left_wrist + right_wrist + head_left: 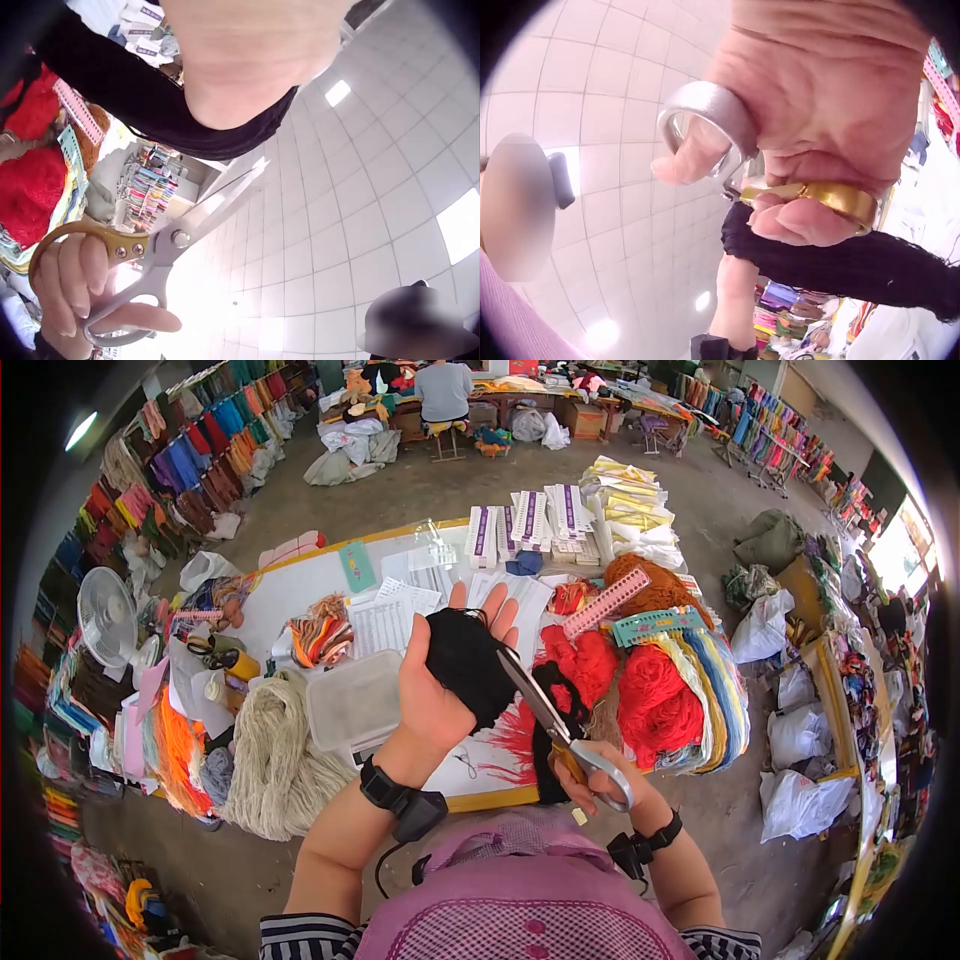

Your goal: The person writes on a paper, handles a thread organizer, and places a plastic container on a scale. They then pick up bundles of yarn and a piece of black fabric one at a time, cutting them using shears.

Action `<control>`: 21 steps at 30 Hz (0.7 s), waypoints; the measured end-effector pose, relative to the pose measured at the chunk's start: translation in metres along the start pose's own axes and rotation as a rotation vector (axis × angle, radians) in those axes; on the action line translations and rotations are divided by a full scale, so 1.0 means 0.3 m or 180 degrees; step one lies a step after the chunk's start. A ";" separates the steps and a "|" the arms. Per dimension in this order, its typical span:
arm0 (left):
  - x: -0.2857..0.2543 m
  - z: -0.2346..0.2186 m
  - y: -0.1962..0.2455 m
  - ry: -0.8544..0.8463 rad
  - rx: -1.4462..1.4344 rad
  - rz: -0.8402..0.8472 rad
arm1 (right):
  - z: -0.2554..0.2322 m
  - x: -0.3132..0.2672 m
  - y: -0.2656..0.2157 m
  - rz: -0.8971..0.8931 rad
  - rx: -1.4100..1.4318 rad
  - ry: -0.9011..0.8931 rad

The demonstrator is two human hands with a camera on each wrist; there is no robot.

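Note:
My left hand [432, 710] is raised over the table, palm up and fingers extended. A thick hank of black yarn [466, 668] lies across its palm, and the fingertips show beyond it. My right hand [608, 772] grips a pair of scissors [545, 712] with one silver and one gold handle. Its thumb passes through the silver loop [739, 124] and its fingers curl round the gold one [847, 202]. In the left wrist view the scissor blades [214, 208] stand slightly apart. Their tips overlap the edge of the hank in the head view.
Red yarn [655, 705] and more black yarn [553, 710] lie at right, near a teal punched card [658, 625]. A clear plastic box [350, 700] and pale yarn [275, 755] are left. Printed cards [530, 520] are stacked behind. A fan [106, 615] stands far left.

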State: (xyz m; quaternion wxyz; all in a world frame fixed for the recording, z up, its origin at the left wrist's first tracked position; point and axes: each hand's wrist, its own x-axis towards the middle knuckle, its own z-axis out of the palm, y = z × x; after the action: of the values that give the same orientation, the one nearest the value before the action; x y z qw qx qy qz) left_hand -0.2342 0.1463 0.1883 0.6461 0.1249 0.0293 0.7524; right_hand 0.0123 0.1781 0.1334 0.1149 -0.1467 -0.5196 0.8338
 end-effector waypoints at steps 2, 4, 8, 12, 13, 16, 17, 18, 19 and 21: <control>-0.002 -0.004 0.004 0.0012 -0.0068 -0.0042 | 0.011 -0.001 -0.005 -0.0020 -0.0119 -0.0010; -0.008 -0.003 0.007 0.0023 -0.0040 -0.0088 | 0.022 0.003 -0.012 0.0042 -0.0181 0.0025; -0.016 -0.011 0.012 0.0072 -0.0089 -0.0187 | 0.020 0.016 -0.006 0.0071 -0.0272 -0.0022; -0.032 -0.020 0.007 0.0081 -0.0060 -0.0278 | 0.005 0.017 0.004 0.0070 -0.0244 -0.0148; -0.035 -0.023 0.007 0.0081 -0.0050 -0.0275 | 0.002 0.015 0.004 0.0103 -0.0223 -0.0178; -0.037 -0.023 0.013 0.0073 -0.0005 -0.0233 | 0.002 0.002 0.004 0.0141 -0.0237 -0.0125; -0.038 -0.023 0.014 0.0065 0.0029 -0.0194 | 0.001 0.000 0.007 0.0141 -0.0238 -0.0126; -0.039 -0.022 0.015 0.0065 0.0028 -0.0194 | -0.002 -0.001 0.011 0.0122 -0.0175 -0.0165; -0.040 -0.020 0.015 0.0058 0.0030 -0.0212 | -0.002 -0.003 0.013 0.0103 -0.0112 -0.0202; -0.043 -0.017 0.012 0.0050 0.0034 -0.0242 | 0.002 -0.002 0.003 0.0163 -0.0129 -0.0189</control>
State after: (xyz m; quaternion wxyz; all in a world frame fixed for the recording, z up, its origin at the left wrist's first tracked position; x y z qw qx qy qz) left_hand -0.2371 0.1336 0.1821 0.6733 0.1212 0.0432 0.7281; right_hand 0.0126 0.1769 0.1329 0.0751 -0.1374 -0.5357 0.8298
